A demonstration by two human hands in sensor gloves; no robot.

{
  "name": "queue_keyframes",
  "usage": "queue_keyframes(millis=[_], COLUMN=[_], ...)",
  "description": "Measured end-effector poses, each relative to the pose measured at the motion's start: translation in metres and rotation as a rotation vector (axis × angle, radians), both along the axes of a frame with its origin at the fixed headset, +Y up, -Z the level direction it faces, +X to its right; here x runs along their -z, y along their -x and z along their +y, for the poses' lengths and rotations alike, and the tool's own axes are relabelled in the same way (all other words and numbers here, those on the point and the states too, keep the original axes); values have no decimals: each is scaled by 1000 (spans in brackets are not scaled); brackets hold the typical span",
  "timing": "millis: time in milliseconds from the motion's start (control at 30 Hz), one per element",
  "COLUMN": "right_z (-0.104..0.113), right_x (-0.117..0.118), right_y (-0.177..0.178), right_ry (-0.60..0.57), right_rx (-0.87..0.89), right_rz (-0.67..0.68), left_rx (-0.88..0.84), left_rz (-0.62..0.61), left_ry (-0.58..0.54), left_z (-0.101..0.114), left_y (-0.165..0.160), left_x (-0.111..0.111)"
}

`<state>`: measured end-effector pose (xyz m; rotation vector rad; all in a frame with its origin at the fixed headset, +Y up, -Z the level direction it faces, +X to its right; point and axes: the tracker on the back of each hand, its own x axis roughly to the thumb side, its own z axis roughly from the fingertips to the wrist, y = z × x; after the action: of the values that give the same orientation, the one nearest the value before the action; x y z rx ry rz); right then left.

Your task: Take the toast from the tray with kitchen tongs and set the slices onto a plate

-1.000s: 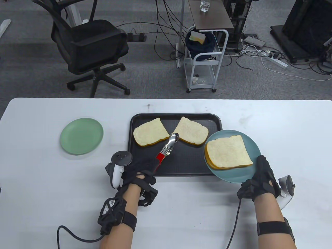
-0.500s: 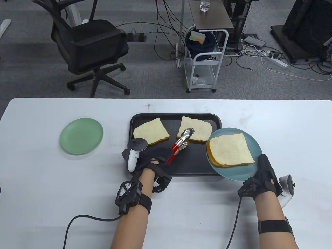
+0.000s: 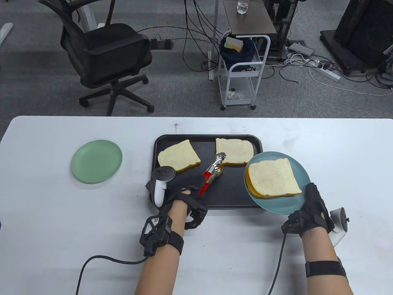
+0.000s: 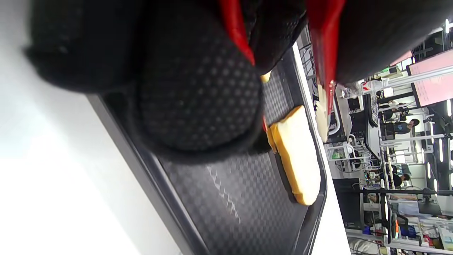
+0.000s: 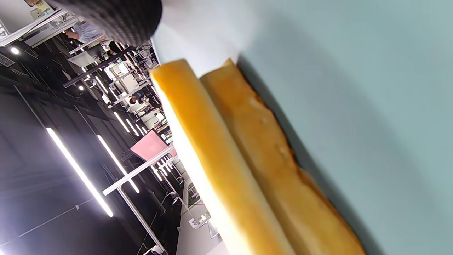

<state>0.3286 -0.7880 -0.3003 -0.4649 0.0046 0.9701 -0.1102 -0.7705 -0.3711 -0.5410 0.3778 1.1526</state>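
Note:
My left hand (image 3: 181, 190) grips the red-handled steel tongs (image 3: 213, 170) over the black tray (image 3: 208, 196). The tongs' tips straddle the near left corner of the right toast slice (image 3: 235, 150); whether they pinch it I cannot tell. A second slice (image 3: 178, 155) lies at the tray's left. My right hand (image 3: 310, 212) holds the teal plate (image 3: 276, 202) by its near rim, lifted beside the tray's right edge. Two stacked slices (image 3: 273, 178) lie on it, their crusts (image 5: 226, 148) close up in the right wrist view. The left wrist view shows the red handles (image 4: 324, 46) and the left slice (image 4: 297, 156).
An empty green plate (image 3: 96, 161) sits at the left of the white table (image 3: 61, 221). Glove cables trail off the table's near edge. Beyond the far edge stand an office chair (image 3: 104, 58) and a white cart (image 3: 242, 70).
My left hand moved right across the tray, bringing the tongs from between the slices to the right slice, which turned squarer. The tongs opened. The teal plate rose slightly.

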Motion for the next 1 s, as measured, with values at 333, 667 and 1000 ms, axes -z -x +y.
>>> queue_keyframes(millis=[333,667,1000], right_z=[0,0,0], right_x=[0,-1,-1], right_y=[1,1,1], right_ry=[-6,-2,-2], right_rx=[6,14,2], right_rz=[8,10,5], left_rx=[16,8,-107], left_rz=[-12,-16,-6], left_ry=[-1,-16,-245], left_z=[-15,-21,81], left_y=[4,-6,40], left_x=[11,23,-13])
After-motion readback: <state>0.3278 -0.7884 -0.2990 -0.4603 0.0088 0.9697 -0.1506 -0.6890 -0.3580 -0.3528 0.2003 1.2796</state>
